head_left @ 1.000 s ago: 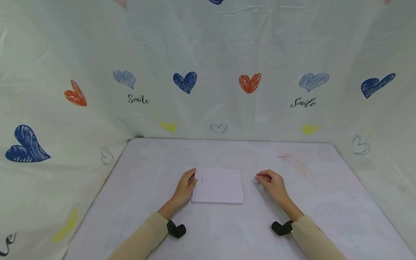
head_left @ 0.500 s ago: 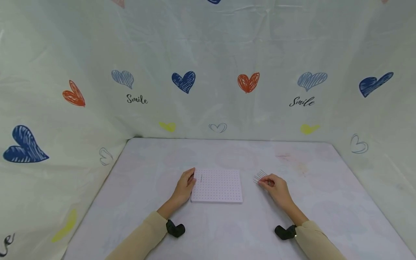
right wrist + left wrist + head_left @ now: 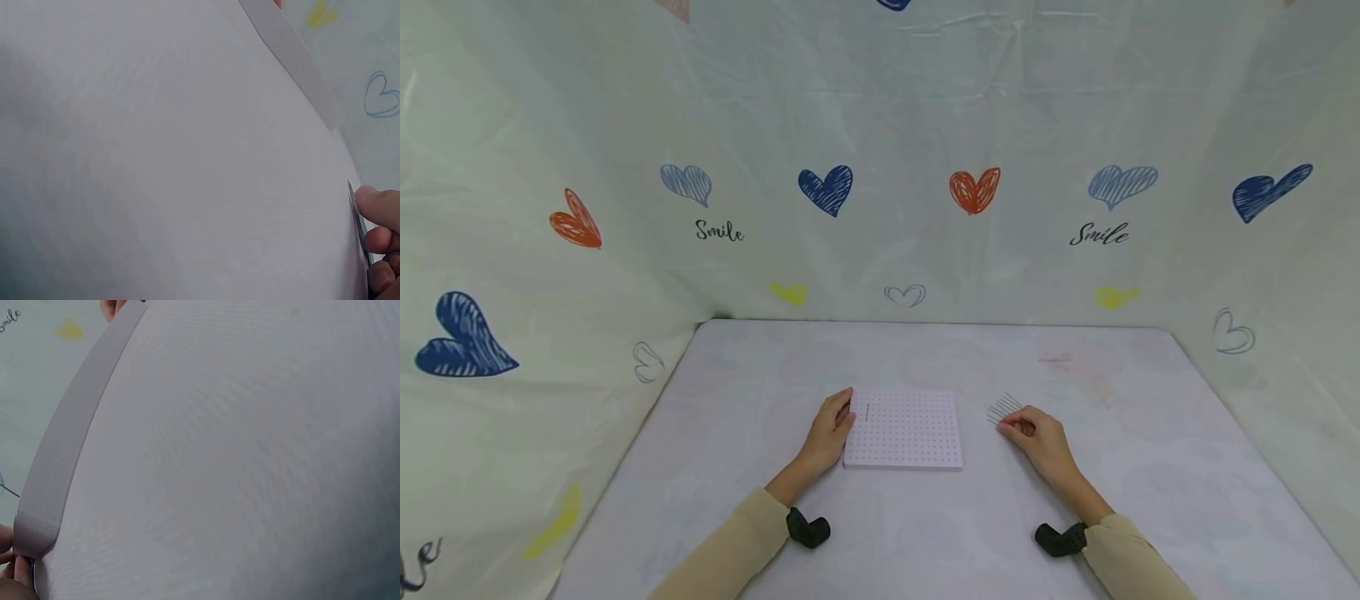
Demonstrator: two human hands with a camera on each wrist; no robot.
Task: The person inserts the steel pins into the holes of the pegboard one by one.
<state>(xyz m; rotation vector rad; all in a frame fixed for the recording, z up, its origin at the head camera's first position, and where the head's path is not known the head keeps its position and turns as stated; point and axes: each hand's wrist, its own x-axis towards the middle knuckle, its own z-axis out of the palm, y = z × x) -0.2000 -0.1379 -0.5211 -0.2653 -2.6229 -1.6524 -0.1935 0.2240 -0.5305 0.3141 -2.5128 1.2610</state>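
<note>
A white pegboard (image 3: 902, 429) with rows of small holes lies on the table in the head view. One thin dark metal pin (image 3: 867, 412) stands in it near the upper left. My left hand (image 3: 826, 435) grips the board's left edge, fingers along its side; in the left wrist view the fingers (image 3: 24, 572) curl at the board's corner. To the right of the board, several thin metal pins (image 3: 1004, 407) lie side by side. My right hand (image 3: 1036, 437) pinches at their near ends, its thumb and curled fingers right against the pins (image 3: 357, 219) in the right wrist view.
The white table (image 3: 910, 533) is covered with a pale sheet and has a faint reddish stain (image 3: 1078, 375) at the back right. A curtain (image 3: 895, 125) printed with hearts hangs behind it. Both wrists carry black devices (image 3: 808, 529).
My right hand has drawn back slightly toward me and to the right, from over the metal pins to their near ends, so more of them shows. The left hand and pegboard stay put.
</note>
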